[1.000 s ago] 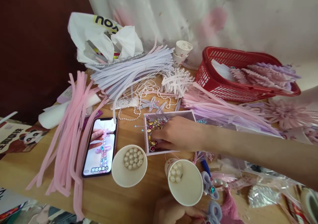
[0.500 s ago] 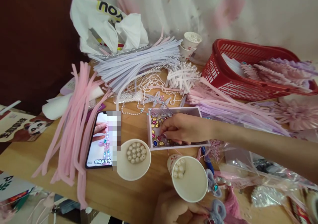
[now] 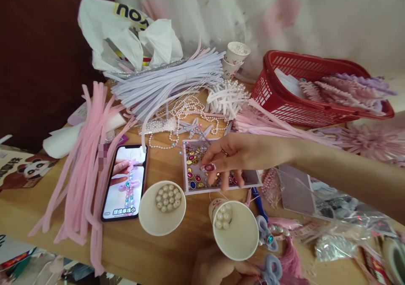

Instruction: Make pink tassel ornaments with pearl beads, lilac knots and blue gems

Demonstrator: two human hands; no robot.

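Looks forward and down from the head, above and near the fingers (image 3: 225,180), seeing past them across the bench (image 3: 148,253).

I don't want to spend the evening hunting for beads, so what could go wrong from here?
The open paper cup of pearls sits close to the left hand in this view, so a nudge might tip it.

The right hand is over the tray of loose gems; brushing them could scatter some.

The other pearl cup, beside the phone, might get knocked too.
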